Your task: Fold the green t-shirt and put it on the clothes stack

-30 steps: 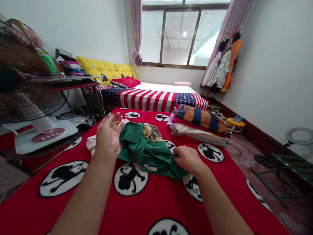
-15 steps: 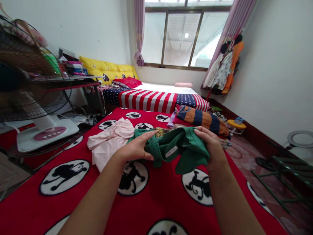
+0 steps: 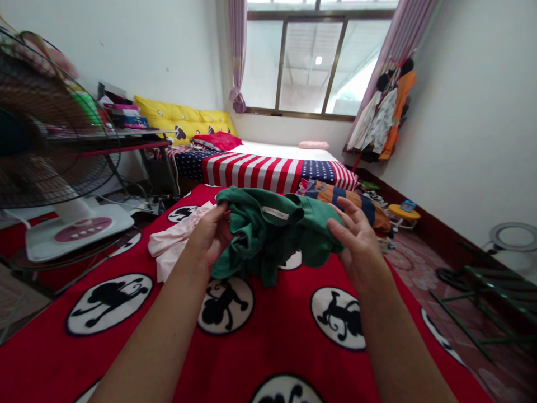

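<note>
A crumpled green shirt (image 3: pixel 272 238) hangs above the red blanket between my two hands, its white neck label facing me. My left hand (image 3: pixel 212 232) is closed on the shirt's left side, with the fingertips partly hidden by folds. At the opposite side, my right hand (image 3: pixel 356 235) has the cloth's edge between its thumb and fingers, the upper fingers loosely spread. A pale pink garment (image 3: pixel 172 243) lies on the blanket beyond my left forearm. Past the shirt, folded clothes with an orange and navy striped piece (image 3: pixel 361 207) lie partly covered from view.
The red blanket (image 3: pixel 277 347) carries round monkey patches. A fan (image 3: pixel 54 134) stands at left, by a cluttered desk (image 3: pixel 138 140). Behind is a bed with a flag-patterned cover (image 3: pixel 255 170). A yellow stool (image 3: pixel 403 212) and a green metal rack (image 3: pixel 499 285) stand at right.
The green shirt has been lifted and turned, so its label and collar sit higher. My left hand has moved left and up to its side; my right hand's fingers have spread more.
</note>
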{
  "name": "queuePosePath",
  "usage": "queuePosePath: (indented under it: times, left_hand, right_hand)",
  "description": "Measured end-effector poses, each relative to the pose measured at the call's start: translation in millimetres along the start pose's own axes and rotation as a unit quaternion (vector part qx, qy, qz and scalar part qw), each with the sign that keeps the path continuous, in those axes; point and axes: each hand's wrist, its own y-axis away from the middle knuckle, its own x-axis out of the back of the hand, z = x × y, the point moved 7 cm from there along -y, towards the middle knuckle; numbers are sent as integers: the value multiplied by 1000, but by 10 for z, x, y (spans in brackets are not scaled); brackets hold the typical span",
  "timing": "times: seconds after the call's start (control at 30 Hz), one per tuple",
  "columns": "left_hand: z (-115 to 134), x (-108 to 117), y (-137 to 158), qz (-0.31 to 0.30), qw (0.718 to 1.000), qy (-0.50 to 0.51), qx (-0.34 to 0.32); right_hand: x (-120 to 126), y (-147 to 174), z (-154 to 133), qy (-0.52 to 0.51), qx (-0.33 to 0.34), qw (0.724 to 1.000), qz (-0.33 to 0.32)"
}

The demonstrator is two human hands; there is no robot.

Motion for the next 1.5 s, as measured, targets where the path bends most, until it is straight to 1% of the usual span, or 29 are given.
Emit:
queuePosePath:
  times: [0.07,0.13,0.2,0.27,0.37,0.43,0.5,0.57,0.63,0.7,0.73,0.8,0.83,0.87,0.9,0.93,0.97,1.03,1.07,1.13,1.17,1.2,1.23,1.27,1.3,1.33,1.37,1.43,1.5]
  left_hand:
    - [-61,-50,3,-3,998,35,43]
    - [-94,-82,17,3,998,31,58]
    - [-85,-117,50,0,999,-9,46]
    - [-51,-178,106,-25,997,-72,30]
    - [39,-302,232,-87,983,-161,2]
    - [124,-374,333,-115,976,-184,-17]
    - [221,-416,427,-116,977,-176,-34]
    - [309,-424,500,-91,983,-153,-46]
    - [372,-420,539,-64,987,-137,-56]
    - [428,-416,536,-52,987,-129,-83]
    - [455,-410,519,-52,985,-126,-103]
    - [517,-374,468,-47,979,-124,-154]
    - [545,-342,441,-38,975,-126,-177]
    - [570,-306,417,-26,972,-127,-198]
    - [594,-273,401,-14,968,-128,-216]
    - [619,-246,395,-2,964,-128,-233]
    - [645,-224,400,9,960,-126,-249]
    - [707,-198,439,31,949,-126,-286]
    - [744,-188,469,43,941,-132,-308]
    - [809,-166,523,69,922,-154,-349]
    - [829,-155,535,78,914,-168,-362]
    - [833,-149,526,79,909,-188,-364]
    - [817,-149,497,73,907,-215,-355]
    - [789,-154,458,62,906,-246,-339]
    - [754,-158,417,51,904,-276,-322]
    - [718,-164,383,42,901,-302,-309]
    - [690,-171,362,36,898,-319,-301]
    - [655,-187,358,33,901,-313,-297]
    - [600,-233,374,13,922,-279,-269]
  right_hand:
    - [-116,39,-26,112,42,993,-25]
    - [-272,119,-53,192,70,977,-59]
    - [-436,221,-58,231,74,965,-103]
    - [-573,315,-38,280,66,946,-147]
    - [-655,382,-9,396,77,897,-180]
    - [-604,355,-21,469,97,863,-161]
    - [-491,291,-58,517,109,841,-114]
    - [-377,229,-96,536,113,834,-69]
    - [-287,184,-111,533,103,839,-36]
    - [-215,156,-110,498,83,863,-5]
    - [-189,149,-104,463,70,884,6]
    - [-161,146,-90,356,43,934,9]
    - [-168,150,-84,290,29,956,-5]
    - [-195,160,-81,228,14,973,-34]
    - [-245,180,-78,179,-3,980,-80]
    - [-314,214,-79,149,-18,978,-141]
    - [-389,263,-83,142,-29,967,-209]
    - [-504,375,-66,194,-32,926,-323]
    - [-525,411,-42,244,-27,904,-351]
    - [-503,418,12,340,-22,875,-343]
    - [-493,420,34,359,-30,870,-336]
    - [-499,438,49,343,-47,874,-341]
    - [-519,467,47,290,-70,886,-355]
    - [-542,497,19,207,-96,903,-365]
    - [-553,512,-35,109,-119,919,-359]
    - [-534,499,-100,14,-134,935,-329]
    - [-479,459,-160,-64,-139,949,-274]
    - [-315,365,-236,-161,-132,968,-141]
    - [-192,301,-276,-201,-112,972,-47]
